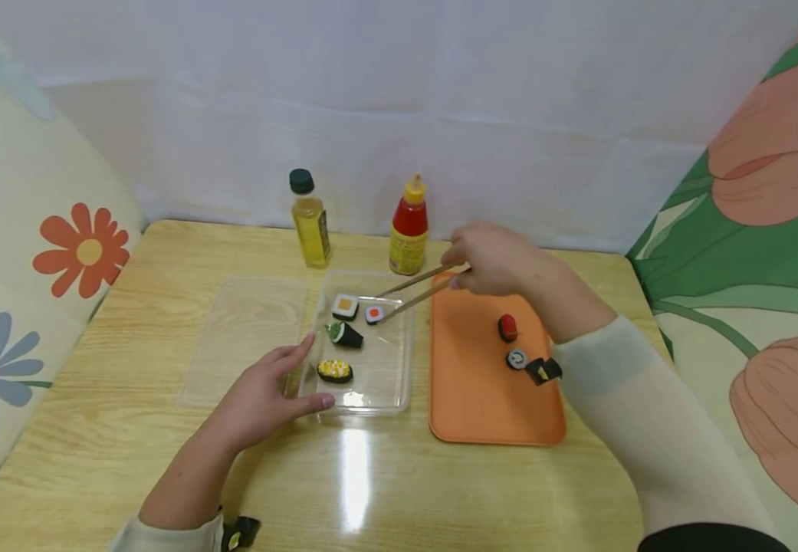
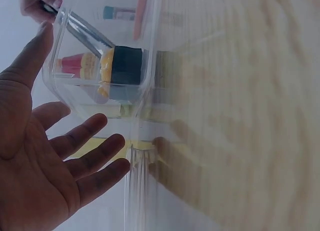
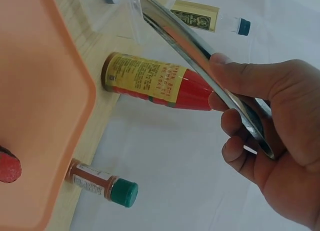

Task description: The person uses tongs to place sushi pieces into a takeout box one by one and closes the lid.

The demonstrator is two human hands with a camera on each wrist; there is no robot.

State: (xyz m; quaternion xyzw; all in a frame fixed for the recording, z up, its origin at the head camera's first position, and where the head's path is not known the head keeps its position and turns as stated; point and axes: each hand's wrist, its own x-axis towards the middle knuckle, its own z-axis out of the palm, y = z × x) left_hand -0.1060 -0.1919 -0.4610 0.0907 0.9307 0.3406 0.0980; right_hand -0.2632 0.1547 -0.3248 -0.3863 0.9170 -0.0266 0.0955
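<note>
My right hand [image 1: 491, 257] holds metal tongs [image 3: 187, 48], which reach over the clear plastic container [image 1: 399, 406]. The tong arms stand apart. Near their tips is a small sushi roll with a red centre [image 1: 374, 313]; I cannot tell whether they touch it. Around it in the container are a squarish roll with an orange centre [image 1: 345, 307], a dark cone-shaped hand roll [image 1: 346, 335] and a corn-topped sushi [image 1: 335, 371]. My left hand [image 1: 264, 395] is at the container's left side, fingers spread and thumb at the near rim.
Right of the container lies an orange tray [image 1: 467, 406] with a red-topped sushi [image 1: 507, 328] and a round roll [image 1: 517, 359]. A clear lid [image 1: 247, 337] lies left. Behind stand an oil bottle [image 1: 312, 226] and a red sauce bottle [image 1: 408, 230]. A green-capped spice bottle [image 3: 102, 183] stands beyond the tray.
</note>
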